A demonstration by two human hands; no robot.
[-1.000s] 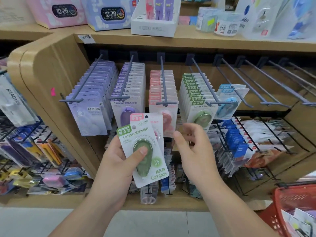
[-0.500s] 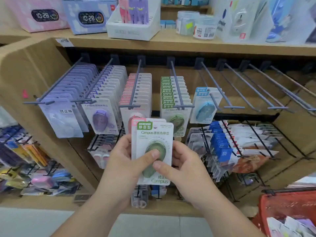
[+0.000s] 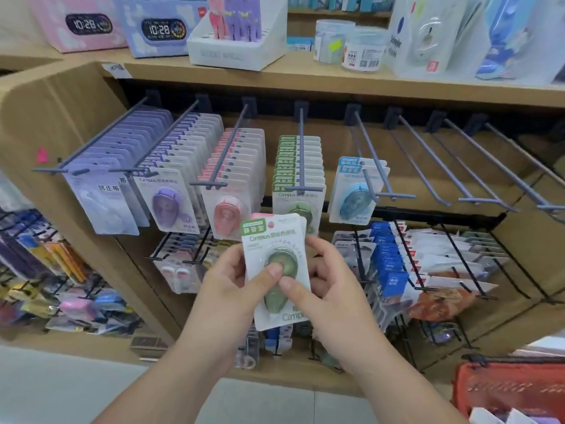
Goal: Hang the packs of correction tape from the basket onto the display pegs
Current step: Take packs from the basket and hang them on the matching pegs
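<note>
Between both hands: left hand (image 3: 227, 283) and right hand (image 3: 328, 289) pinch a green Campus correction-tape pack (image 3: 276, 267), thumbs on its blister; pink-topped pack behind.

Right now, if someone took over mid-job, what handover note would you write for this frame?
Hands: left hand and right hand both grip a small stack of packs. The green pack is in front, thumbs on its blister, held just below the green row.
Done: purple, pink and green pegs are well filled; the blue peg holds a couple.
Left: hang the held packs. More lie in the red basket. The bare pegs are on the right.
</note>
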